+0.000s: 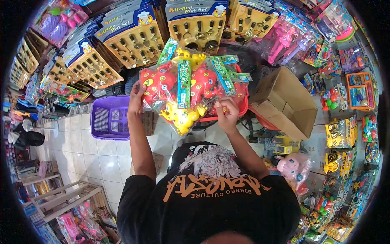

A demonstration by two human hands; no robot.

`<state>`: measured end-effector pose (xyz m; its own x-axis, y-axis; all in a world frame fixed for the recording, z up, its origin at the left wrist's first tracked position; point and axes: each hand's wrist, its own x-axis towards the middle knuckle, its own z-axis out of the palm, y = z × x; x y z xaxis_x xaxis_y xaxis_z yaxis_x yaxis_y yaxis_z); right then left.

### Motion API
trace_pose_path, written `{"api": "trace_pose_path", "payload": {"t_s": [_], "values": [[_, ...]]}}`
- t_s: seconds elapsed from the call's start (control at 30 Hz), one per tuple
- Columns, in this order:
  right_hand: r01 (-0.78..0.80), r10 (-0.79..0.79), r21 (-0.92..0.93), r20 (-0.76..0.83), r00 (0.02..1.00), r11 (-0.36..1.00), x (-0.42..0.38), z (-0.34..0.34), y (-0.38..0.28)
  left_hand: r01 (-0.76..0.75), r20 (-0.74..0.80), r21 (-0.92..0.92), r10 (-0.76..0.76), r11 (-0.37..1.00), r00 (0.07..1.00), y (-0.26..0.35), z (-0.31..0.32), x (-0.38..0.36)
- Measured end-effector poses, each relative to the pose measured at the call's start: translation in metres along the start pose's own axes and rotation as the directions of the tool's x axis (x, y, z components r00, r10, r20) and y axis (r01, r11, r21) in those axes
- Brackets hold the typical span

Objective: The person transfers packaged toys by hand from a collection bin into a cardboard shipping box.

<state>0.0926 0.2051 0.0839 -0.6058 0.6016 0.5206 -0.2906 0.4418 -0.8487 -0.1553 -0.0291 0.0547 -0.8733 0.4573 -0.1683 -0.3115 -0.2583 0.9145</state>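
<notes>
Several bagged toy frogs with green header cards lie in a pile over a red basket (pixel 243 106). At the pile's left is a red frog (pixel 159 86) in clear plastic, with my left hand (pixel 138 97) closed on the edge of its bag. A yellow frog (pixel 185 117) is nearest to me, its bag hanging over the basket's front. My right hand (pixel 227 112) is closed at the pile's lower right, beside another red frog (pixel 204 83); its fingertips are pressed together at the plastic, and what they hold is too small to tell.
An open cardboard box (pixel 284 103) stands right of the pile. On the floor at left is a purple basket (pixel 111 118). Kitchen play sets (pixel 197 24) hang behind, and bagged toys hang at right. A wooden rack (pixel 69 199) stands at lower left.
</notes>
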Motion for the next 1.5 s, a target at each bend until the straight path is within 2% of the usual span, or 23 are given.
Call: {"api": "trace_pose_path", "payload": {"t_s": [0.2,0.27,0.3,0.33,0.4,0.53,0.6,0.63,0.7,0.77,0.83,0.87,0.93,0.97,1.03,1.07,1.13,1.17,1.2,1.27,1.33,1.4,1.5], "values": [[-0.070,0.048,0.177,0.125,0.991,0.982,-0.007,0.012,-0.009,-0.126,-0.020,-0.259,0.125,0.958,0.992,0.025,0.016,-0.021],[-0.130,0.043,0.203,0.385,0.922,0.971,0.002,0.016,-0.026,-0.131,0.085,-0.532,0.207,0.837,0.975,0.028,0.038,-0.030],[-0.087,-0.013,0.185,0.482,0.876,0.979,0.001,0.017,-0.015,-0.157,0.106,-0.554,0.256,0.818,0.961,0.032,0.056,-0.038],[-0.086,-0.013,0.184,0.479,0.878,0.979,0.002,0.024,-0.024,-0.170,0.108,-0.569,0.278,0.804,0.955,0.033,0.073,-0.044],[-0.157,0.084,0.447,0.180,0.980,0.880,0.006,0.047,-0.050,-0.119,0.163,-0.620,0.276,0.775,0.947,0.024,0.108,-0.055],[-0.002,0.006,0.542,-0.005,1.000,0.840,0.027,0.053,-0.051,-0.119,0.042,-0.413,0.149,0.903,0.988,-0.007,0.171,-0.082],[-0.187,0.253,0.412,-0.113,0.961,0.892,0.039,0.038,-0.047,-0.120,0.054,-0.420,0.157,0.899,0.986,-0.007,0.183,-0.092],[-0.192,0.235,0.249,-0.155,0.959,0.949,0.046,0.026,-0.055,-0.135,0.088,-0.316,0.171,0.939,0.981,-0.006,0.184,-0.095],[-0.235,0.288,0.290,-0.159,0.944,0.928,0.052,0.004,-0.047,-0.243,0.141,-0.215,0.276,0.946,0.951,-0.013,0.181,-0.093],[-0.274,0.341,0.334,-0.161,0.926,0.902,0.054,-0.023,-0.028,-0.201,0.153,-0.141,0.222,0.970,0.963,-0.022,0.165,-0.078],[-0.073,0.200,0.365,-0.321,0.926,0.928,0.056,-0.054,-0.004,-0.171,0.138,0.013,0.168,0.985,0.976,0.005,0.163,-0.067],[-0.069,0.196,0.362,-0.327,0.925,0.930,0.053,-0.063,-0.001,-0.348,0.175,0.226,0.313,0.910,0.933,0.002,0.156,-0.054],[-0.212,0.377,0.395,-0.405,0.833,0.894,0.044,-0.077,-0.009,-0.570,0.388,0.600,0.419,0.561,0.821,0.002,0.141,-0.026],[-0.217,0.379,0.378,-0.430,0.820,0.900,0.037,-0.084,0.005,-0.571,0.390,0.598,0.418,0.562,0.820,0.003,0.138,-0.013],[-0.227,0.417,0.437,-0.411,0.810,0.870,0.028,-0.088,0.007,-0.654,0.615,0.671,0.231,0.350,0.754,0.007,0.137,0.010],[-0.234,0.454,0.494,-0.389,0.801,0.837,0.022,-0.091,0.007,-0.659,0.622,0.666,0.227,0.351,0.750,0.006,0.135,0.022],[-0.236,0.439,0.451,-0.422,0.793,0.861,0.013,-0.091,0.017,-0.518,0.584,0.792,-0.155,0.324,0.797,0.003,0.135,0.049],[-0.247,0.429,0.411,-0.442,0.788,0.878,0.008,-0.090,0.022,-0.547,0.595,0.801,-0.219,0.243,0.773,0.004,0.136,0.062],[-0.241,0.427,0.412,-0.453,0.783,0.879,0.004,-0.090,0.026,-0.557,0.603,0.796,-0.223,0.239,0.766,0.010,0.142,0.066],[-0.254,0.502,0.528,-0.402,0.766,0.810,-0.004,-0.088,0.031,-0.460,0.540,0.842,-0.445,0.283,0.715,0.027,0.154,0.067],[-0.238,0.519,0.584,-0.377,0.768,0.776,-0.006,-0.083,0.021,-0.517,0.599,0.800,-0.371,0.305,0.709,0.020,0.159,0.079],[-0.261,0.527,0.589,-0.340,0.779,0.765,-0.009,-0.078,0.018,-0.510,0.501,0.842,-0.605,0.176,0.618,0.030,0.170,0.085],[-0.258,0.546,0.604,-0.359,0.757,0.754,-0.010,-0.071,0.015,-0.510,0.475,0.842,-0.689,0.175,0.548,0.049,0.188,0.071]]}}
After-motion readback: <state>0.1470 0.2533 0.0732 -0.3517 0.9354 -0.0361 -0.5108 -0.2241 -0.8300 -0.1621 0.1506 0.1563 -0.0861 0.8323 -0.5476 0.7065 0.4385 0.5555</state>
